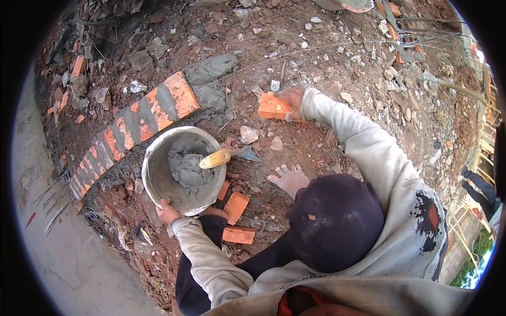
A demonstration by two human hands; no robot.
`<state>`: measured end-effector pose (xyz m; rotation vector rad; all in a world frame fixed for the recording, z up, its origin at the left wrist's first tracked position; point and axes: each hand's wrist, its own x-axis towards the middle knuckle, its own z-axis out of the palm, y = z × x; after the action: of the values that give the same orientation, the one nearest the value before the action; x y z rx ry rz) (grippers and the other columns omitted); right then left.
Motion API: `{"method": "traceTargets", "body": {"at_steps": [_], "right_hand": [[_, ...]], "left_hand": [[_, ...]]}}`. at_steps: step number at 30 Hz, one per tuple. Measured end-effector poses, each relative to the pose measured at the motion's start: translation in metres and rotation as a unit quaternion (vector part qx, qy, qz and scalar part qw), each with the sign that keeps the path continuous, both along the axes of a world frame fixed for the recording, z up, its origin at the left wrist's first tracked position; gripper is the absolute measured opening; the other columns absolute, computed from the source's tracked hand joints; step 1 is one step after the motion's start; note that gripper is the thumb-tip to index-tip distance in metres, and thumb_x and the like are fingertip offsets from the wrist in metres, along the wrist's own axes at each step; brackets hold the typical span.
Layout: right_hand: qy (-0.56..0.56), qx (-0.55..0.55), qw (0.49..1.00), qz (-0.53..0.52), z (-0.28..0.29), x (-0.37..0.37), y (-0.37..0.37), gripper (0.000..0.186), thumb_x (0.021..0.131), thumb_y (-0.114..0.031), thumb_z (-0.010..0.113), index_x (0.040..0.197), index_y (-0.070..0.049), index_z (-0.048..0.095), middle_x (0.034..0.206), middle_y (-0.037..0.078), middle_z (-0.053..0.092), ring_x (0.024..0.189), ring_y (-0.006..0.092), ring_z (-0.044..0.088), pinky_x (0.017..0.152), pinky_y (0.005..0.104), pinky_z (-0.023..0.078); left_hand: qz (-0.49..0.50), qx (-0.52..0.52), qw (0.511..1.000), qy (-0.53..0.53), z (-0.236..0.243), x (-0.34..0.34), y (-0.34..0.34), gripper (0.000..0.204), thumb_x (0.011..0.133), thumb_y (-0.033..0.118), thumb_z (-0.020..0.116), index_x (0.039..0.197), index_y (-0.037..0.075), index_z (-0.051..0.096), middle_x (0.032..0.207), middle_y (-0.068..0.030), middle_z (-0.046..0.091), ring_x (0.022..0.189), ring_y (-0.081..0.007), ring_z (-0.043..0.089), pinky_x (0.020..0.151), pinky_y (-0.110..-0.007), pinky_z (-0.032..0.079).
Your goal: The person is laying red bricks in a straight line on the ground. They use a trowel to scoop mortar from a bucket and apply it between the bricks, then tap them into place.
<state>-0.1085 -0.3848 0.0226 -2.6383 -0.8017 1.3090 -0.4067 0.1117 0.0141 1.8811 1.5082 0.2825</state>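
Observation:
My right hand (293,102) grips an orange brick (274,107) above the rubble, right of the brick course. My left hand (167,211) is closed on the near rim of a grey bucket (152,176). Wet mortar (190,176) fills part of it, and a trowel (216,158) with a wooden handle lies across the far right rim. Beyond the bucket runs a curved-looking course of bricks (158,111) with mortar between them. A bed of fresh mortar (211,71) spreads past its far end.
Loose bricks (236,206) lie between the bucket and my bare foot (291,180). A thin string (295,51) stretches toward brickwork with steel bars (406,37) at the far right. More bars (52,197) stick out at left. Stones cover the soil. Another person's leg (479,192) shows at right.

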Motion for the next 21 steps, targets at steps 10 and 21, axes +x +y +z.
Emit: {"method": "traceTargets", "body": {"at_steps": [10, 21], "right_hand": [[0.023, 0.032, 0.990, 0.135, 0.047, -0.092, -0.081, 0.101, 0.066, -0.043, 0.082, 0.148, -0.017, 0.031, 0.138, 0.018, 0.045, 0.130, 0.0384, 0.043, 0.108, 0.0485, 0.034], [-0.041, 0.276, 0.952, 0.128, 0.037, -0.059, 0.030, 0.062, 0.086, -0.049, 0.062, 0.122, 0.001, 0.055, 0.116, 0.021, 0.057, 0.102, 0.0386, 0.060, 0.092, 0.0495, 0.046]], "left_hand": [[0.064, -0.137, 0.977, -0.152, 0.008, 0.011, -0.007, 0.037, 0.075, 0.019, 0.066, 0.101, -0.007, 0.061, 0.092, -0.0111, 0.065, 0.077, -0.0224, 0.061, 0.073, -0.036, 0.049], [-0.061, -0.074, 0.984, -0.148, 0.060, 0.072, -0.062, 0.020, 0.071, 0.012, 0.068, 0.084, -0.002, 0.063, 0.078, -0.0012, 0.060, 0.069, -0.0115, 0.051, 0.066, -0.027, 0.044]]}}
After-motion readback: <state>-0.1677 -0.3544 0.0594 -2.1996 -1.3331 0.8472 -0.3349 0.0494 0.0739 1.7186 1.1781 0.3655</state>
